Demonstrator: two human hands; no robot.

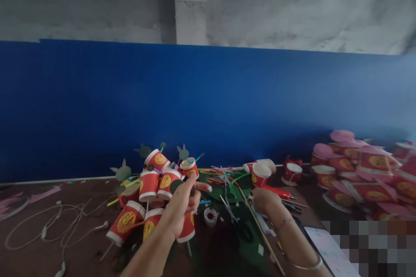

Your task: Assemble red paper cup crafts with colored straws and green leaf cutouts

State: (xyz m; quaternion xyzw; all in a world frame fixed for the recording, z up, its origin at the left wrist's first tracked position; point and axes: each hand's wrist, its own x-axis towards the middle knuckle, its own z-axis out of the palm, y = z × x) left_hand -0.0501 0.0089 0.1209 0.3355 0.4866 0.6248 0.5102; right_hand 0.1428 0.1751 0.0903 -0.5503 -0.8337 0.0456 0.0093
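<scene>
Just beside the left grip (185,206) — fingers half-curled, its hold I cannot tell — is a red cup (187,229), so work gently, keeping the right grip (265,201), also unclear, off the scissors (243,230) between them.

Dozen-plus cups (148,187), two hands (182,211), one tape roll (207,219), one phone (328,249).

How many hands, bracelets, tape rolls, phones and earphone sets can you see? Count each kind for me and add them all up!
Hands: 2, the left hand and the right hand
Bracelets: 2, a thin bracelet and a bangle
Tape roll: 1
Phone: 1
Earphone set: 1
Total: 7
</scene>
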